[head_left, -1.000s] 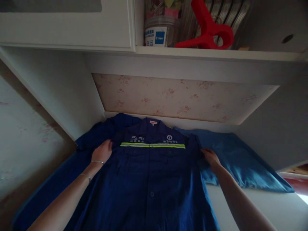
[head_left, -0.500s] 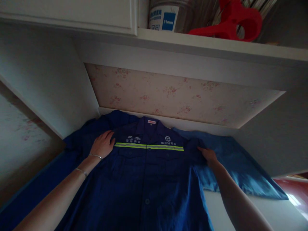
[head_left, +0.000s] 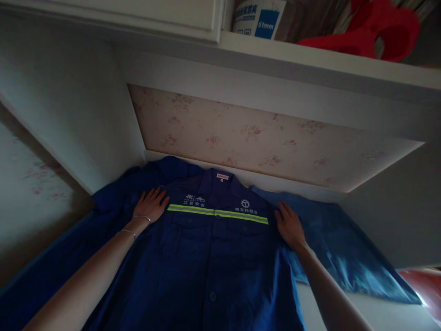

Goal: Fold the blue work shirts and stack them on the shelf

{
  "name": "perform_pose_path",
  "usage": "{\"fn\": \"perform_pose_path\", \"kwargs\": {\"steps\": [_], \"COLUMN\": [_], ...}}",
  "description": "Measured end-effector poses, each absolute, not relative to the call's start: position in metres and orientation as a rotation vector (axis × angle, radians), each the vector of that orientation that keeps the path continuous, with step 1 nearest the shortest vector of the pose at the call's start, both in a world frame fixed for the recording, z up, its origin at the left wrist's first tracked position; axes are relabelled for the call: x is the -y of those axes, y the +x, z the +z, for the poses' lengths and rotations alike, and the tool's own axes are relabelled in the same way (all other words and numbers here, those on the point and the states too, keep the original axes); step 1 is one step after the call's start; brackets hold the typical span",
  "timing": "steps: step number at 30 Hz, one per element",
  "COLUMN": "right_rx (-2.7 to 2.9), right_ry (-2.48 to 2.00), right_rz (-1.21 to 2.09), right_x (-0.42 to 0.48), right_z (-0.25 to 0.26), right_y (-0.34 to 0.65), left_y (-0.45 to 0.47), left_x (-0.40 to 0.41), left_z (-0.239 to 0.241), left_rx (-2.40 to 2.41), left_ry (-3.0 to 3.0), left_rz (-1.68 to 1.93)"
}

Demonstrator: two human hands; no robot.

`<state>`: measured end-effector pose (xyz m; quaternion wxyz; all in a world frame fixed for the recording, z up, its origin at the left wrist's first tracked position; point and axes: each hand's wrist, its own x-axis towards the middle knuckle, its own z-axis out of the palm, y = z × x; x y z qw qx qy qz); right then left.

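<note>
Since half a second ago I see my right hand (head_left: pixel 290 226) has changed most: it was pinching the cloth at the shirt's right shoulder, and now it lies flat, fingers spread, gripping nothing. My left hand (head_left: pixel 150 205) has barely shifted; it rests open, palm down, on the left shoulder, holding nothing either. Two thin bracelets (head_left: pixel 135 225) sit on that wrist. The view has also tipped, so the shelf (head_left: pixel 310 57) now runs nearer the top edge.

The dark blue work shirt (head_left: pixel 213 257) lies face up and buttoned on the white surface (head_left: pixel 379 312), collar at the far side against the flowered back panel (head_left: pixel 262 133), a reflective stripe (head_left: pixel 217 212) across its chest between my hands. Its right sleeve (head_left: pixel 344 248) spreads out to the right.

On the shelf stands a clear jar (head_left: pixel 258 20) with a blue label; I cannot tell its contents. Just right of it lies a red plastic clip (head_left: pixel 372 34).
</note>
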<state>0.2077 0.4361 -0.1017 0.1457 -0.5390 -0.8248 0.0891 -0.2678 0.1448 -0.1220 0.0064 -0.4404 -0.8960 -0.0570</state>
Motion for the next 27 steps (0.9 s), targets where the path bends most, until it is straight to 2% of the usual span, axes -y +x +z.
{"fn": "perform_pose_path", "kwargs": {"steps": [2,5,10,15,20,27], "right_rx": [2.626,2.678,2.225,1.847,1.907,1.936], "right_ry": [-1.47,-1.66,-1.826,-2.002,-2.124,-2.049], "right_rz": [0.28,0.311,0.221,0.35,0.39,0.551], "right_x": [-0.434,-0.439,-0.446,-0.432,-0.434,-0.446], "right_z": [-0.113,-0.132,-0.144,-0.132,-0.121,-0.129], "right_y": [0.197,0.211,0.269,0.287,0.273,0.29], "left_y": [-0.27,-0.278,-0.287,-0.269,-0.261,-0.272], "left_x": [-0.142,-0.126,-0.075,-0.036,-0.036,-0.053], "left_z": [-0.122,-0.116,-0.096,-0.081,-0.079,-0.07], "left_rx": [2.798,2.792,2.799,2.959,3.261,3.341], "left_ry": [-1.366,-1.337,-1.163,-0.866,-0.482,-0.241], "left_rz": [-0.202,-0.248,-0.395,-0.618,-0.938,-1.2]}}
